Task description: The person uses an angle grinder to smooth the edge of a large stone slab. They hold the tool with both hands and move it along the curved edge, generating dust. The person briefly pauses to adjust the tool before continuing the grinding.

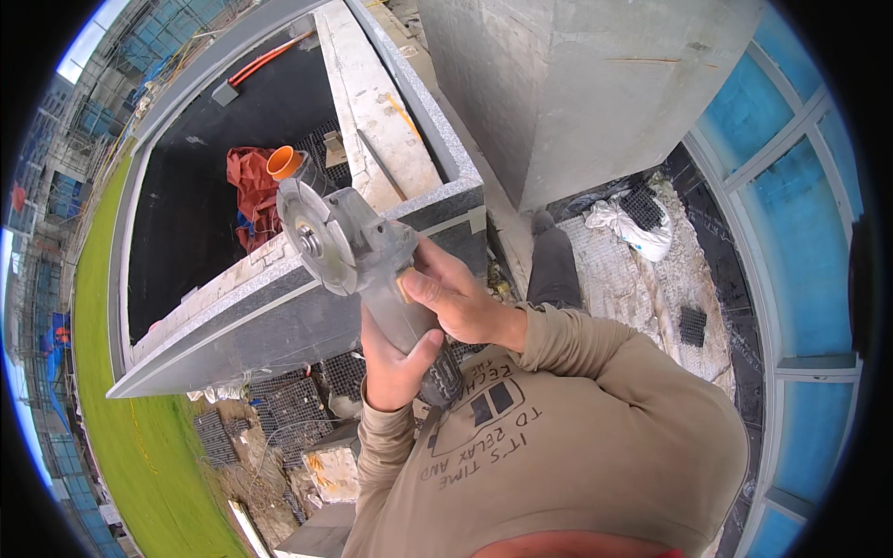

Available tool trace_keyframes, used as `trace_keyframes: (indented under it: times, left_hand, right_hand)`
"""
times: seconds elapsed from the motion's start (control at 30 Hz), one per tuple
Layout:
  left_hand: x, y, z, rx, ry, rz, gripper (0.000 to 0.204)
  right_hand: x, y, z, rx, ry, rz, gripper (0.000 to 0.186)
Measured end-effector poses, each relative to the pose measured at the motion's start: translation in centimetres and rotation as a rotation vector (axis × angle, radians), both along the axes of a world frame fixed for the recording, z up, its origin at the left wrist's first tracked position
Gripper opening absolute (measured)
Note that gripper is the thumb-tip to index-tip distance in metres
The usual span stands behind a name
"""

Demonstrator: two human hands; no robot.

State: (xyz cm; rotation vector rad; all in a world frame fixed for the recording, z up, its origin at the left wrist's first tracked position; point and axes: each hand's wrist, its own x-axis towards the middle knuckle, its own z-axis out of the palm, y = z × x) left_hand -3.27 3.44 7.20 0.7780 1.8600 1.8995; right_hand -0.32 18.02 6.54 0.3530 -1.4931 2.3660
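Note:
An angle grinder [386,312] is tilted in front of me, its cutting disc [307,232] up and to the left. My left hand [398,363] wraps round the grinder's grey body from below. My right hand [460,302] grips it near the gear head, with the thumb by a small tan piece [406,286]. The lower end of the tool is close to my shirt. Behind the disc is a stone-edged planter [446,186], holding crumpled red sheeting [249,181] and an orange bucket [284,161].
A concrete column [605,84] rises at upper right, beside blue-covered framed panels [781,260]. A white sack [637,232] lies near my foot [549,251]. Rubble and black grid mats [279,414] are below the planter. Green ground [121,446] and scaffolding [88,102] run along the left.

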Motion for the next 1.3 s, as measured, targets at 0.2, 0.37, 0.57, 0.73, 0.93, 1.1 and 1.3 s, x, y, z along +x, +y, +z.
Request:
trace_keyframes:
  times: [0.2, 0.37, 0.57, 0.73, 0.93, 1.1, 1.3]
  left_hand:
    - [0.5, 2.8, 1.7, -0.096, 0.153, -0.084, 0.069]
    - [0.3, 6.4, 3.3, -0.274, 0.280, -0.132, 0.073]
    - [0.8, 12.6, 1.1, -0.288, 0.393, -0.209, 0.069]
    - [2.8, 17.0, -3.3, -0.206, 0.235, -0.293, 0.073]
    - [2.3, 17.8, -6.8, -0.077, -0.046, -0.471, 0.053]
    - [1.8, 17.4, -9.8, -0.153, -0.122, -0.519, 0.050]
    - [1.5, 16.4, -15.0, -0.386, -0.127, -0.463, 0.052]
  right_hand:
    - [1.3, 1.6, 0.1, -0.077, 0.006, -0.168, 0.059]
    - [2.2, 4.7, -0.8, -0.166, -0.053, -0.192, 0.082]
    - [7.2, 3.7, -4.2, -0.202, -0.075, -0.480, 0.123]
    - [10.6, 4.1, -7.7, 0.101, -0.326, -0.827, 0.124]
    - [10.8, 6.5, -9.0, -0.188, -0.342, -0.831, 0.110]
    - [12.1, 10.5, -11.1, -0.485, -0.473, -0.487, 0.062]
    - [11.1, 14.1, -16.1, -0.615, -0.737, -0.404, 0.033]
